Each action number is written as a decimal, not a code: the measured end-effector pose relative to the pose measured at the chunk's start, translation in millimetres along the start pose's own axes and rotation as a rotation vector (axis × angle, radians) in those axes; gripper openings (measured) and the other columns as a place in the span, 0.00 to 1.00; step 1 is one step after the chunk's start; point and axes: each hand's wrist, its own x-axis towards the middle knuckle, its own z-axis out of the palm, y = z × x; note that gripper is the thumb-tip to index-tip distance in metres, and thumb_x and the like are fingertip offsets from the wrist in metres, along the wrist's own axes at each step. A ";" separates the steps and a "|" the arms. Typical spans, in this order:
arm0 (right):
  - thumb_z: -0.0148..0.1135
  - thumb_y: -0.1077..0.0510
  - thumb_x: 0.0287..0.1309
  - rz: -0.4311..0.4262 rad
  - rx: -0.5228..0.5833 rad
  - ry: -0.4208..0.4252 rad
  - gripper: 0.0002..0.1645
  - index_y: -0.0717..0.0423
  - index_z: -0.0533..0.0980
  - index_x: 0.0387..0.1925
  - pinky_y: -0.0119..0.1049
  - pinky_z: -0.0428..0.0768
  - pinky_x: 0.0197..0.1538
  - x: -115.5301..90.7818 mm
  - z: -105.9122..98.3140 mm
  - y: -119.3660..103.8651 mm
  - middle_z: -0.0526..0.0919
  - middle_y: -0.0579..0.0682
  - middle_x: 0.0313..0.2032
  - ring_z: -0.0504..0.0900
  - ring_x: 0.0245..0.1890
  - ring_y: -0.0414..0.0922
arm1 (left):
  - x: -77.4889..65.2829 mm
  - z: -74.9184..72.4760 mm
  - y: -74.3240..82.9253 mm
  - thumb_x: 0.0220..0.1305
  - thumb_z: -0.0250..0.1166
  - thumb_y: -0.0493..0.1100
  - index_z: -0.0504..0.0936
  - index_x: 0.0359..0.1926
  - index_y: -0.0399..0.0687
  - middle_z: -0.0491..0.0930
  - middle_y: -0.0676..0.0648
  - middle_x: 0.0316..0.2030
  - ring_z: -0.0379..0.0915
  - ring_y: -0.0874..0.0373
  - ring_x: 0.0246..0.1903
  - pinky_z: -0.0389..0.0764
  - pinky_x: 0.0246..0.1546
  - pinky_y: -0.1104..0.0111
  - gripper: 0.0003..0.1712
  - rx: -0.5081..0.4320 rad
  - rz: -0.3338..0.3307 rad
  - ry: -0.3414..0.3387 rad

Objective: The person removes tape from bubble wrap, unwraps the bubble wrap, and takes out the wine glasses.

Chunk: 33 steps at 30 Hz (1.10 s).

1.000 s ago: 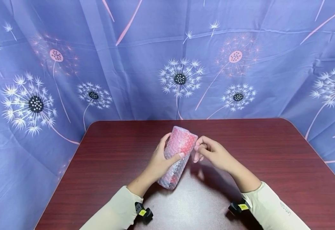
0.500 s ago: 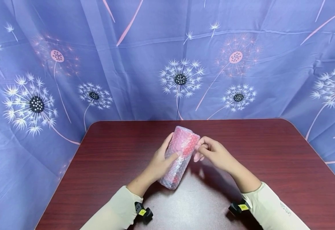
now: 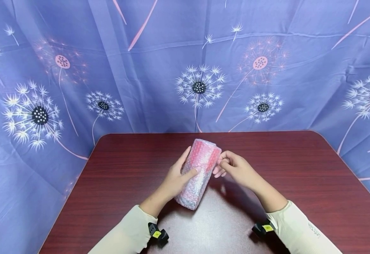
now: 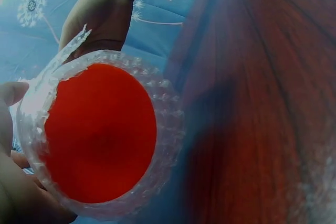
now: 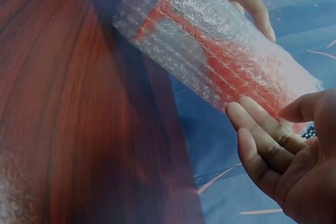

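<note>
My left hand point(image 3: 175, 180) grips a red cylinder point(image 3: 201, 180) rolled in clear bubble wrap point(image 5: 181, 59), its thumb lying across the near face and its fingers reaching round the far side. The cylinder leans in that grasp, its upper end pointing away from me and toward my other hand; whether its lower end touches anything I cannot tell. Below my left palm, the left wrist view shows the flat, round red end point(image 4: 105, 135) (plain and bright) ringed by layers of the wrap, with a loose flap point(image 4: 73, 45) standing off the roll toward my right hand point(image 3: 237, 171).

That right hand pinches the free edge of the wrap between thumb and curled forefinger, just beside the cylinder's upper part; my other fingers extend beneath the pinch, close to the plastic.

Behind each hand, a cream long sleeve, left sleeve point(image 3: 124, 229) and right sleeve point(image 3: 302, 229), covers my forearm. Under each cuff sits a small black device with a yellow label, left device point(image 3: 161, 236) and right device point(image 3: 261, 230). Beneath both hands spreads a dark reddish-brown wood-grain table point(image 3: 299, 176) (glossy where light strikes it). Beyond my fingertips hangs a blue-violet cloth point(image 3: 153, 81) printed with white and pink dandelions.
</note>
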 end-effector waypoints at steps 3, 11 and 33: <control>0.46 0.63 0.75 0.005 0.006 -0.005 0.12 0.71 0.70 0.48 0.48 0.87 0.42 0.3 0.6 -0.3 0.86 0.70 0.38 0.88 0.37 0.62 | 1.2 0.4 0.1 0.65 0.69 0.51 0.56 0.76 0.78 0.63 0.49 0.75 0.73 0.47 0.62 0.81 0.58 0.54 0.45 0.003 0.024 0.012; 0.46 0.60 0.77 -0.004 0.004 -0.017 0.16 0.71 0.71 0.52 0.54 0.86 0.46 -0.5 1.2 -1.3 0.86 0.70 0.41 0.88 0.39 0.63 | 1.9 1.6 1.4 0.62 0.71 0.50 0.57 0.76 0.74 0.71 0.45 0.66 0.76 0.48 0.57 0.83 0.53 0.58 0.47 -0.014 0.050 0.051; 0.47 0.59 0.78 -0.088 0.025 0.052 0.12 0.66 0.69 0.49 0.52 0.87 0.42 -3.0 1.7 -3.7 0.86 0.67 0.36 0.89 0.33 0.55 | 1.3 1.0 4.2 0.62 0.72 0.51 0.58 0.76 0.72 0.69 0.45 0.67 0.76 0.49 0.56 0.83 0.51 0.59 0.46 -0.001 0.077 0.137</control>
